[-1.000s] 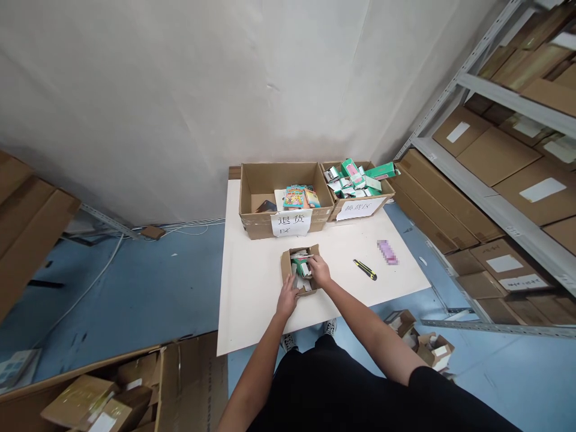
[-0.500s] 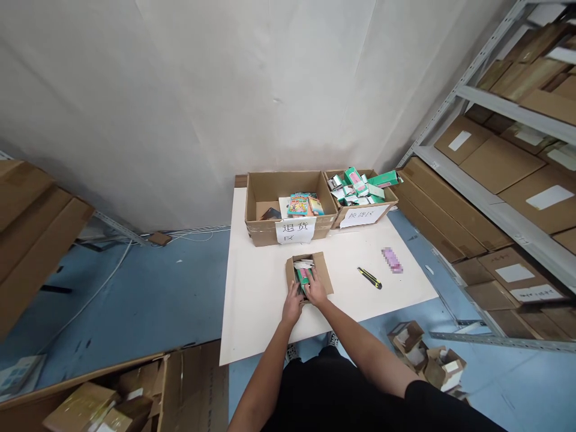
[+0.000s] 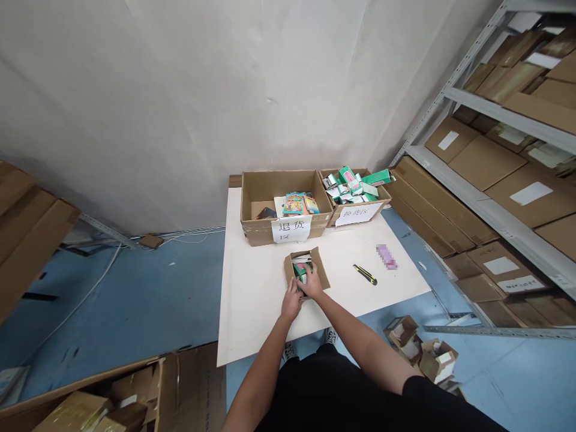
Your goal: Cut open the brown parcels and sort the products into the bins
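A small open cardboard box (image 3: 320, 271) sits on the white table (image 3: 252, 288) in front of me, with green and pink packets (image 3: 300, 269) inside. My left hand (image 3: 291, 302) rests against the box's near left corner, fingers curled on its edge. My right hand (image 3: 310, 284) reaches into the box from the near side, its fingers closed around the green and pink packets.
A labelled carton (image 3: 258, 204) of colourful packs and another carton (image 3: 377, 199) of green packets stand at the table's back. A yellow-black utility knife (image 3: 365, 274) and a pink item (image 3: 386, 256) lie right. Shelving with boxes (image 3: 495, 168) stands right; opened cartons (image 3: 423, 348) lie on the floor.
My right hand has drawn back from the box's far side to its near side, closing on the packets. My left hand stays at the near left corner.
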Tool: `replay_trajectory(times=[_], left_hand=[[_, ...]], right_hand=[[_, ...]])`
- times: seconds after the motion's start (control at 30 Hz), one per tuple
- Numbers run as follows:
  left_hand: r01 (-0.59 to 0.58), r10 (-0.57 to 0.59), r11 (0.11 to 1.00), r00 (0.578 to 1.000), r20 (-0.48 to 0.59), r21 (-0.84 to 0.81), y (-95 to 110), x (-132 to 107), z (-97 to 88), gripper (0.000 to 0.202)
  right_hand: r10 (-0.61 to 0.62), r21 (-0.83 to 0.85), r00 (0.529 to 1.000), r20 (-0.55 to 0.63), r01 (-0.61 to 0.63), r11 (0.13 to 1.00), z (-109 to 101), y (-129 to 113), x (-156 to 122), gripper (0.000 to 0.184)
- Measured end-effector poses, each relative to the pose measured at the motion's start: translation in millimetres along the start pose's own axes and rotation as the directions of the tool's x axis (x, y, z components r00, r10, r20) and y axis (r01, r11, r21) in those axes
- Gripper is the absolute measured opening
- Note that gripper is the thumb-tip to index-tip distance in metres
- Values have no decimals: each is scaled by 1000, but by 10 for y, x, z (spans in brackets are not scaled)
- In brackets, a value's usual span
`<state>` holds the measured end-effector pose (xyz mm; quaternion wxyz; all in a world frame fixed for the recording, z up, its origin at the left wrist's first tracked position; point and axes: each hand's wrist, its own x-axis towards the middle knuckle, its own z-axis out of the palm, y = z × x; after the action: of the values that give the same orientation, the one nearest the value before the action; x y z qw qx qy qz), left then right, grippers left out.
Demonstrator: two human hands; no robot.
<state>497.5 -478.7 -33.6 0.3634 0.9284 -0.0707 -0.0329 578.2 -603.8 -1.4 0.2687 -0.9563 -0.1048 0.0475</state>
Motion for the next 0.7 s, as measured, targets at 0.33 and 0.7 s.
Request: replay_trajectory(times=[0.33, 0.7], left_hand=[[130, -140, 963, 990, 26, 234, -9, -28, -198, 23], [212, -202, 918, 977, -63, 335, -272, -177, -651, 18]], right_hand=[[-204, -138, 979, 9, 203, 969, -548, -444, 172, 40], [-242, -159, 963, -123, 222, 962, -1596, -610, 149, 30]])
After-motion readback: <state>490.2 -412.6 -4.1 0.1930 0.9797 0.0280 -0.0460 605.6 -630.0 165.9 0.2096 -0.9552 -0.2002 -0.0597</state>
